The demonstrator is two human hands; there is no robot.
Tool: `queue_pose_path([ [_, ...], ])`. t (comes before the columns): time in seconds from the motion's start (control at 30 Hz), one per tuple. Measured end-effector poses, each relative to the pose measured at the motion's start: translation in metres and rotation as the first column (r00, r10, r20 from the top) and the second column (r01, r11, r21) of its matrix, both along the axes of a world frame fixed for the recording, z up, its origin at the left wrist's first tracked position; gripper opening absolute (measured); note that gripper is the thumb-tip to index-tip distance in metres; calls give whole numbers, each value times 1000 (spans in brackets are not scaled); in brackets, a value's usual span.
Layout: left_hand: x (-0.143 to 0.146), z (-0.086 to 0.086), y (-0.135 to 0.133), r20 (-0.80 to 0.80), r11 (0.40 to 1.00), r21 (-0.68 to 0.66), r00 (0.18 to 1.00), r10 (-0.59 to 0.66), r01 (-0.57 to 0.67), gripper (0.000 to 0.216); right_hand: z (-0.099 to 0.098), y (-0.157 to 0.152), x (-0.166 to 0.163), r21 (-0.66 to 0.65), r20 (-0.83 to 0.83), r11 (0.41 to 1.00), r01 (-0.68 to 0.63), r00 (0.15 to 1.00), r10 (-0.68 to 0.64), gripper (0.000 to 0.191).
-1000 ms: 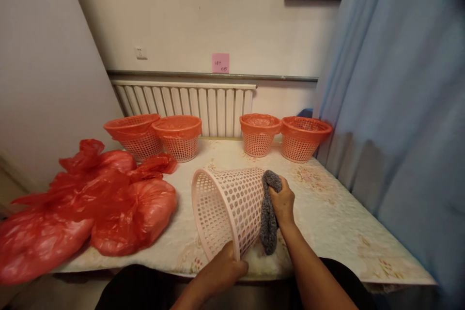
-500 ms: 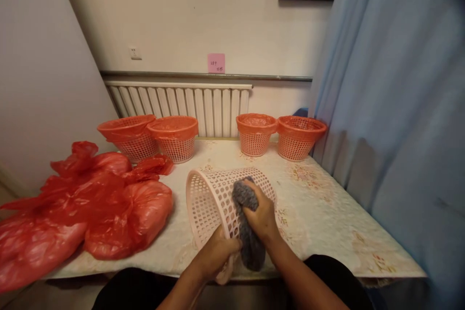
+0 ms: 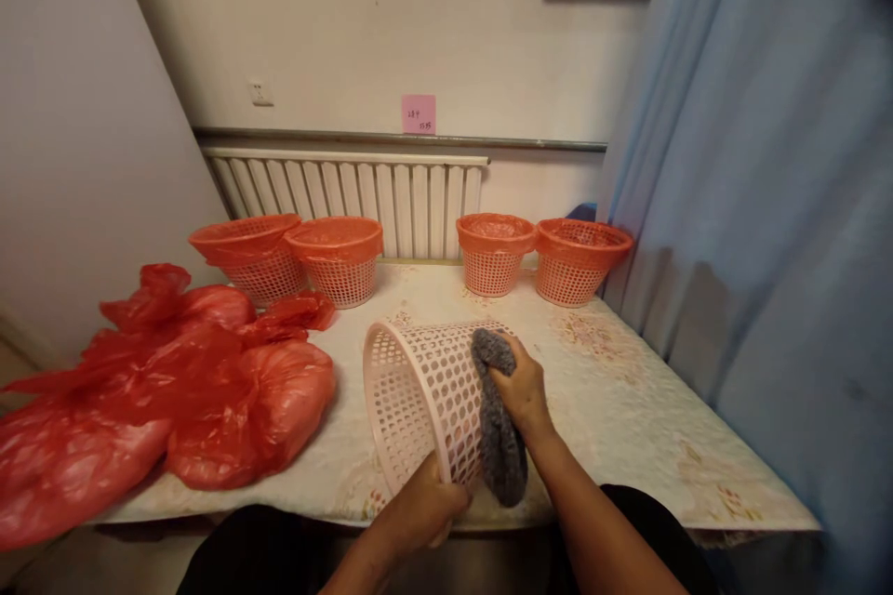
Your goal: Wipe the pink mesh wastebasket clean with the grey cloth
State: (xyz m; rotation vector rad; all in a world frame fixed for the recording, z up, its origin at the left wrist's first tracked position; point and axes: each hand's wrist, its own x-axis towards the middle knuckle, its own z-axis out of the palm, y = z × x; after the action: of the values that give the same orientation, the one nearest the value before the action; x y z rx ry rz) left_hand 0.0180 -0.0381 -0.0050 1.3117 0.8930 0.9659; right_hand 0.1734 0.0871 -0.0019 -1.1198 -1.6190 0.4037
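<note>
A pale pink perforated plastic wastebasket (image 3: 446, 372) lies tipped on its side at the table's front, its open mouth facing left. My left hand (image 3: 425, 500) is closed around the near part of its rim, the thumb outside and the other fingers partly hidden. My right hand (image 3: 523, 388) grips a grey fuzzy cloth (image 3: 503, 456) against the basket's outer wall, towards its base. The lower part of the cloth hangs down beside the basket.
Knotted red plastic bags (image 3: 230, 400), filled, cover the table's left side. Behind stand baskets lined with red bags: a left pair (image 3: 341, 274) and a right pair (image 3: 495, 265). A blue curtain (image 3: 753, 204) borders the right; a radiator (image 3: 405, 204) is behind the floral tablecloth (image 3: 628, 428).
My right hand and the cloth have moved right along the basket's wall, towards its base. The basket has turned slightly, and my left hand still holds its rim.
</note>
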Motion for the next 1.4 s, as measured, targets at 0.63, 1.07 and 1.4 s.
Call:
queue_pose_path([
  [0.63,-5,-23,-3,-188,997,82,982,27,-12,72,24,-73,-39,236,119,907,-348,937,328,62],
  [1.07,-7,-11,-7,-300,990,115,953,-47,85,74,-11,22,14,-32,-58,982,188,980,-190,46],
  [1.4,-4,22,14,188,999,36,982,32,-40,62,-11,18,13,-87,-43,963,255,965,-260,48],
])
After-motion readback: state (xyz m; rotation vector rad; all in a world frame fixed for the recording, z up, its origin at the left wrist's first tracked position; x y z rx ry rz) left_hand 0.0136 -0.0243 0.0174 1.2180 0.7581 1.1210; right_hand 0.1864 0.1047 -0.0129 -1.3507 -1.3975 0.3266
